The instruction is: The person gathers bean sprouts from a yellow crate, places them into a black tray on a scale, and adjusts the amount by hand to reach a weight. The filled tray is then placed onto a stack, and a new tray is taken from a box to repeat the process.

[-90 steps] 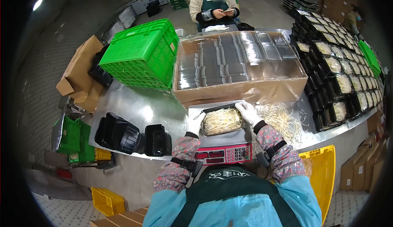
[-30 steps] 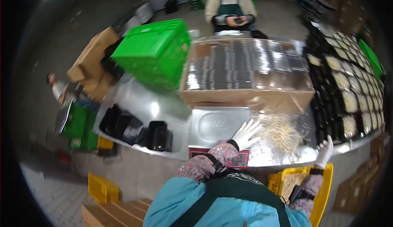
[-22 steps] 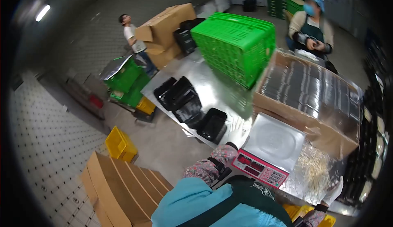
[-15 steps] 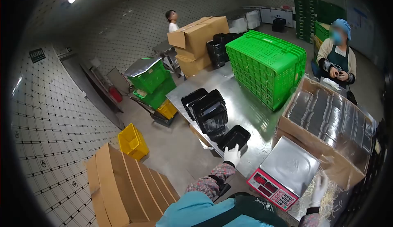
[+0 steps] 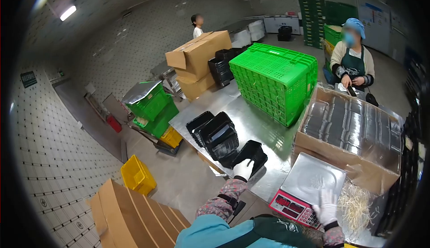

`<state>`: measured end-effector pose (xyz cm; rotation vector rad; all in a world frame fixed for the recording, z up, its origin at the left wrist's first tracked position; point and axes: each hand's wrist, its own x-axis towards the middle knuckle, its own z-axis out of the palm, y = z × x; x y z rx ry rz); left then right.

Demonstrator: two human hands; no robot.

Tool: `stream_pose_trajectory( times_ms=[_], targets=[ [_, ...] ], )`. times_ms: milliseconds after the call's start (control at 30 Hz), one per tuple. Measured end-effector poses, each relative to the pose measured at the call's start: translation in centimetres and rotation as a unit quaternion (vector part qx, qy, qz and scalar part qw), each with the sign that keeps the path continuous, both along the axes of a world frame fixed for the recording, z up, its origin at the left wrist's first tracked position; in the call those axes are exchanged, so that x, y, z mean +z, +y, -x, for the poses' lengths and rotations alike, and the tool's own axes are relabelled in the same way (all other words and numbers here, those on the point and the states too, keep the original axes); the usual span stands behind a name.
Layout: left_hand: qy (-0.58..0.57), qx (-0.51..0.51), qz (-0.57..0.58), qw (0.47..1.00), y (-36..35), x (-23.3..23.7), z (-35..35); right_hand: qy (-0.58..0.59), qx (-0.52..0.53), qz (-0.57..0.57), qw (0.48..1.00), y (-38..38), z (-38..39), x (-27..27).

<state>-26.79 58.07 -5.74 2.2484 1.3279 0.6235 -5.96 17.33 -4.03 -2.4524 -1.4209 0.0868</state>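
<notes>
My left hand (image 5: pixel 243 169), in a white glove, grips the near edge of a black plastic tray (image 5: pixel 254 153) that is tilted on the metal table. Beside that tray lie stacked black trays (image 5: pixel 216 136). My right hand (image 5: pixel 327 207), gloved too, is stretched out with its fingers apart. It is over the near right side of a digital scale (image 5: pixel 313 174) with a red keypad panel; whether it touches is hard to tell. Pale shredded filler (image 5: pixel 357 205) lies just to the right of this hand.
An open carton (image 5: pixel 345 158) of packed black trays stands behind the scale. A green crate (image 5: pixel 273 82) sits upside down on the metal table (image 5: pixel 268 134). Cardboard (image 5: pixel 134 216) stands at lower left, near a yellow crate (image 5: pixel 138 175). A co-worker (image 5: pixel 354 62) stands across the table.
My right hand has moved left from the shredded filler to the scale. The black tray in my left hand is tipped up more. The co-worker's hands have lowered, and the view has shifted.
</notes>
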Motion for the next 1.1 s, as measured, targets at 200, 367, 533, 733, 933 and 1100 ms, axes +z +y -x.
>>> stream_pose_trajectory(
  times_ms=[200,367,533,733,933,1100],
  targets=[
    [-0.174,-0.095,-0.076,0.977,-2.8,6.0,-7.2,-0.005,-0.349,-0.01,0.937,-13.7,-1.9,-4.5],
    [-0.311,-0.347,0.038,0.884,-11.0,9.5,-16.7,-0.063,-0.491,-0.022,0.868,-20.7,5.2,-4.9],
    [-0.185,-0.662,0.047,0.725,-25.8,10.8,-23.2,-0.019,-0.678,0.09,0.729,-27.0,15.9,-7.4],
    [-0.018,-0.826,0.02,0.563,-39.0,9.6,-26.7,0.043,-0.764,-0.206,0.61,-29.1,24.6,-10.9],
    [0.01,-0.75,-0.125,0.649,-41.4,-3.4,-35.2,-0.007,-0.786,-0.115,0.607,-26.0,23.7,-5.5],
    [0.013,-0.746,-0.261,0.613,-42.1,-1.8,-33.6,0.138,-0.741,-0.253,0.607,-27.8,25.8,-5.5]
  ],
)
